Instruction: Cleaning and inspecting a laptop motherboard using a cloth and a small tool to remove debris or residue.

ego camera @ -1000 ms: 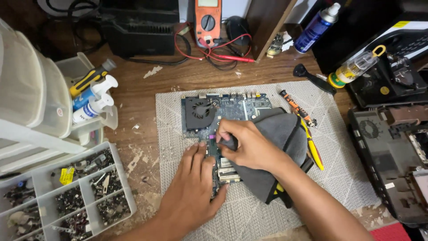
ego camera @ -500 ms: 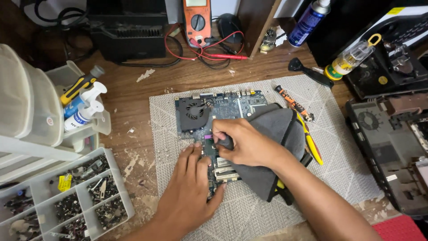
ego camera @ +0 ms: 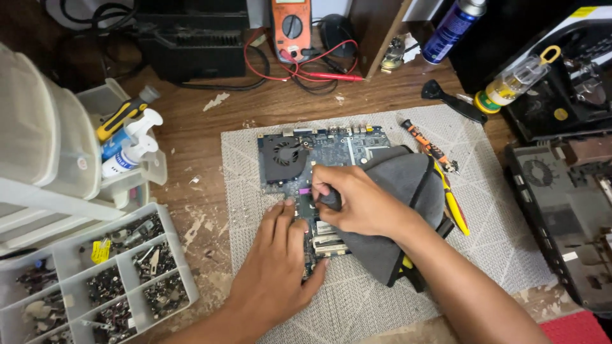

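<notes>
two hands on a blue circuit board (ego camera: pixel 331 153): left hand (ego camera: pixel 277 267) flat, grip open; right hand (ego camera: pixel 360 204) grip closed on a dark tool (ego camera: pixel 329 200).

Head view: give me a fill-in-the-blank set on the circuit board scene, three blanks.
1. The left hand lies flat on the ____.
2. The right hand pinches a small ____ tool.
3. The dark grey cloth lies over the board's ____ side.

Missing words: circuit board; black; right

Your circuit board (ego camera: pixel 331 153) looks glossy blue beside the matt grey cloth (ego camera: pixel 401 185). They lie on a woven mat (ego camera: pixel 497 210) over worn wood.
</notes>
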